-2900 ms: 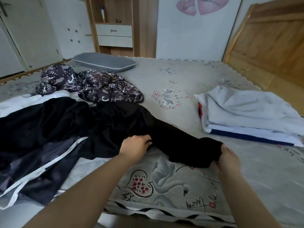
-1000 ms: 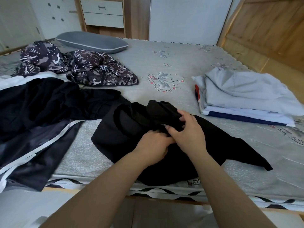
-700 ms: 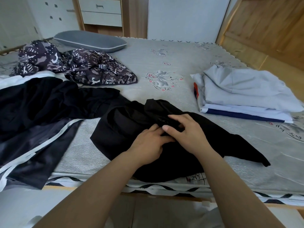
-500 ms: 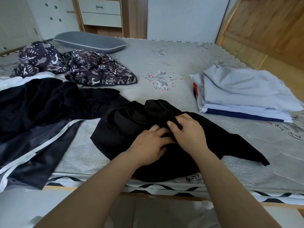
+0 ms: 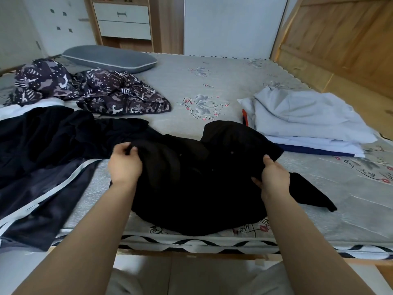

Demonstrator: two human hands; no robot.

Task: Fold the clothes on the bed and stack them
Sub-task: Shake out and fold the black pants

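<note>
A black garment (image 5: 197,179) lies bunched near the front edge of the bed (image 5: 212,81). My left hand (image 5: 124,165) grips its upper left edge, fingers curled round the cloth. My right hand (image 5: 274,177) grips its right edge, thumb on top. One black sleeve trails off to the right. A stack of folded clothes (image 5: 304,122), pale grey on top with white and navy below, sits at the right. A dark garment with white stripes (image 5: 42,158) spreads at the left. Behind it lies a crumpled camouflage jacket (image 5: 95,92).
A grey pillow (image 5: 110,58) rests at the back of the bed. A wooden headboard (image 5: 340,43) stands at the right. A cabinet with white drawers (image 5: 123,20) stands beyond the bed. The mattress edge runs just in front of my arms.
My hands were together at the middle of the black garment. They have moved apart to its left and right edges and have drawn the cloth wider.
</note>
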